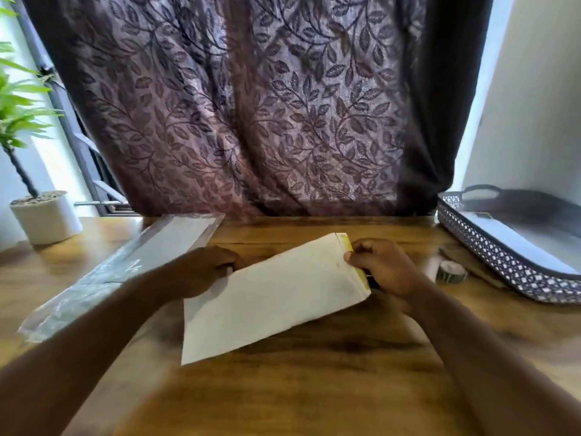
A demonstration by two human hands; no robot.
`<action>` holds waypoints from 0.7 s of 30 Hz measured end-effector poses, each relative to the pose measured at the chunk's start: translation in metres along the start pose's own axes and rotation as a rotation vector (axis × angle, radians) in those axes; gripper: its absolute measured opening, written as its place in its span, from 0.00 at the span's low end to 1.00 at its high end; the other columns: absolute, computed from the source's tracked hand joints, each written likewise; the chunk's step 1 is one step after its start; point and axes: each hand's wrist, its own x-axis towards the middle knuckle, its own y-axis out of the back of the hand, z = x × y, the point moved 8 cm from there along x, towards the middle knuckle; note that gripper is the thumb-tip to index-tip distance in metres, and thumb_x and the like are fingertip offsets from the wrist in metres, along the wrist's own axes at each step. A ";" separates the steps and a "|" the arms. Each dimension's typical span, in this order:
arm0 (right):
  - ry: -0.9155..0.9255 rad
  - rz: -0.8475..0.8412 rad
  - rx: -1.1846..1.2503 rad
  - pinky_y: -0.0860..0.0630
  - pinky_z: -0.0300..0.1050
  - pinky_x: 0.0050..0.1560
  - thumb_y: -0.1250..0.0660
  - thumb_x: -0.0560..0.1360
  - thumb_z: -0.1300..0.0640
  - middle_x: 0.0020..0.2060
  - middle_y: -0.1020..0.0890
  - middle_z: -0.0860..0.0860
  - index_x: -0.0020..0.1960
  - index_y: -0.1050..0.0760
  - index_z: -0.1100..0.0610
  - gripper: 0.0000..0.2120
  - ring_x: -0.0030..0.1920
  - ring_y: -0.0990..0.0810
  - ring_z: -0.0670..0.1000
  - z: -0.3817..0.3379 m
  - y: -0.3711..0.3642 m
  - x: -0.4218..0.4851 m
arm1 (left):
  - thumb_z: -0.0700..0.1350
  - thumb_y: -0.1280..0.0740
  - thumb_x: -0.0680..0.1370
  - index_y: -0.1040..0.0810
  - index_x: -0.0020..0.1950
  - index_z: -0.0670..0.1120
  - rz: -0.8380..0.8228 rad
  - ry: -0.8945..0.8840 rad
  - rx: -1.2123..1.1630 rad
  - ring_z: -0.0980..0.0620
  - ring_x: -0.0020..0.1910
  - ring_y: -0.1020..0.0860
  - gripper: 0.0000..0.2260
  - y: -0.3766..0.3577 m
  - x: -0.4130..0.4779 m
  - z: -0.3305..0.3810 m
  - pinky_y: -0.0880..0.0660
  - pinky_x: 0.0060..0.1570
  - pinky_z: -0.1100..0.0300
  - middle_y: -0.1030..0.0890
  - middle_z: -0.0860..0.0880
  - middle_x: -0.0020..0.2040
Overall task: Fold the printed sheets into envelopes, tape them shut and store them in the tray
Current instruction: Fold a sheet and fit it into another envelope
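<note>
Together, left hand (217,269) and right hand (382,265) pinch opposite ends of the folded sheet (273,297)

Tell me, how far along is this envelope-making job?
Done: one folded sheet already has a long white envelope shape. In hand: the left hand and right hand hold its two ends, the right pinching the yellow-edged end. Left: the tape roll lies untouched beside the tray, so taping and storing remain. Something pale lies in the tray, too blurred to identify.
</note>
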 end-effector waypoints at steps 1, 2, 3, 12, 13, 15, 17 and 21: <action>-0.013 0.005 0.025 0.19 0.54 0.51 0.30 0.78 0.57 0.48 0.14 0.53 0.53 0.17 0.57 0.06 0.51 0.16 0.56 0.000 0.002 0.000 | 0.45 0.38 0.83 0.23 0.53 0.48 0.048 0.038 -0.007 0.49 0.49 0.22 0.05 -0.002 0.004 -0.003 0.28 0.49 0.67 0.20 0.47 0.49; -0.025 0.010 0.056 0.18 0.53 0.51 0.30 0.78 0.58 0.49 0.14 0.52 0.54 0.17 0.57 0.06 0.51 0.16 0.55 0.001 0.003 0.000 | 0.46 0.39 0.84 0.22 0.54 0.49 0.083 0.062 -0.049 0.49 0.50 0.23 0.07 -0.006 0.009 0.002 0.27 0.53 0.60 0.20 0.47 0.50; -0.032 0.014 0.080 0.18 0.53 0.52 0.30 0.78 0.58 0.49 0.14 0.51 0.54 0.17 0.56 0.06 0.51 0.16 0.55 0.001 0.002 -0.001 | 0.49 0.41 0.84 0.22 0.53 0.52 0.115 0.047 -0.088 0.50 0.49 0.23 0.08 -0.010 0.014 0.012 0.27 0.54 0.55 0.20 0.49 0.49; -0.038 -0.008 0.159 0.18 0.43 0.45 0.30 0.77 0.64 0.54 0.17 0.48 0.63 0.23 0.52 0.16 0.56 0.19 0.51 -0.003 -0.002 -0.003 | 0.51 0.41 0.84 0.31 0.36 0.53 0.312 -0.089 -0.185 0.52 0.40 0.26 0.16 -0.035 0.052 0.106 0.34 0.41 0.56 0.26 0.56 0.36; -0.024 -0.063 0.174 0.19 0.40 0.39 0.31 0.76 0.68 0.54 0.17 0.48 0.64 0.24 0.50 0.21 0.55 0.19 0.50 -0.005 -0.004 -0.003 | 0.52 0.41 0.84 0.31 0.37 0.54 0.335 -0.111 -0.195 0.51 0.41 0.25 0.15 -0.035 0.052 0.105 0.33 0.42 0.55 0.26 0.55 0.36; 0.026 -0.131 0.170 0.22 0.36 0.33 0.31 0.73 0.73 0.55 0.19 0.50 0.70 0.28 0.47 0.32 0.54 0.19 0.51 -0.006 -0.006 -0.002 | 0.55 0.44 0.82 0.27 0.42 0.54 0.400 -0.160 -0.237 0.49 0.43 0.23 0.12 -0.031 0.050 0.102 0.29 0.46 0.53 0.24 0.54 0.38; 0.061 -0.146 0.178 0.20 0.39 0.37 0.29 0.72 0.72 0.55 0.19 0.52 0.73 0.31 0.45 0.36 0.54 0.19 0.52 -0.006 -0.006 -0.002 | 0.55 0.43 0.82 0.25 0.48 0.53 0.434 -0.197 -0.261 0.51 0.42 0.23 0.11 -0.029 0.047 0.102 0.29 0.46 0.54 0.23 0.54 0.40; 0.126 -0.057 0.061 0.16 0.51 0.52 0.26 0.73 0.65 0.52 0.17 0.51 0.70 0.27 0.49 0.29 0.53 0.17 0.50 -0.011 -0.003 -0.002 | 0.52 0.41 0.84 0.23 0.52 0.54 0.438 -0.269 -0.236 0.59 0.42 0.22 0.08 -0.027 0.041 0.109 0.27 0.44 0.55 0.20 0.56 0.40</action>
